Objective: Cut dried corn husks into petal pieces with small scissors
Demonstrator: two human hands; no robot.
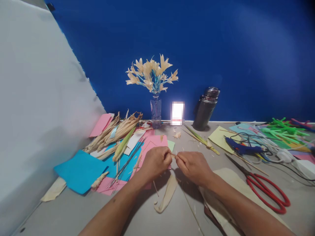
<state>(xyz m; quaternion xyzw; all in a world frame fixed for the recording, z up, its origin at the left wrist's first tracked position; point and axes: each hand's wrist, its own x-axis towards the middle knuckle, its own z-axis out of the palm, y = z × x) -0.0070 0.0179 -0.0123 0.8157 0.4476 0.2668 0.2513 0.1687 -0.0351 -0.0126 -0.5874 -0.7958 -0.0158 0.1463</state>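
Note:
My left hand (157, 160) and my right hand (193, 166) are both closed, thumbs toward each other, above the middle of the grey table. Between their fingertips shows a short bit of a thin tan strip (173, 155), which looks like dried corn husk; the fingers hide the remainder. Below the hands a pale, curled husk piece (168, 193) lies on the table. A thin stalk (192, 206) runs from under my right hand toward the near edge. Beneath my right forearm is a broad cream-coloured sheet (226, 178).
Red-handled scissors (269, 193) lie at right, near a blue glue gun (242, 146) with its cable. Bundled dried husks (115, 131), blue paper (80, 172) and metal wires (128, 162) cover the left. Behind stand a vase (156, 113) of husk flowers (152, 72) and a dark flask (206, 109).

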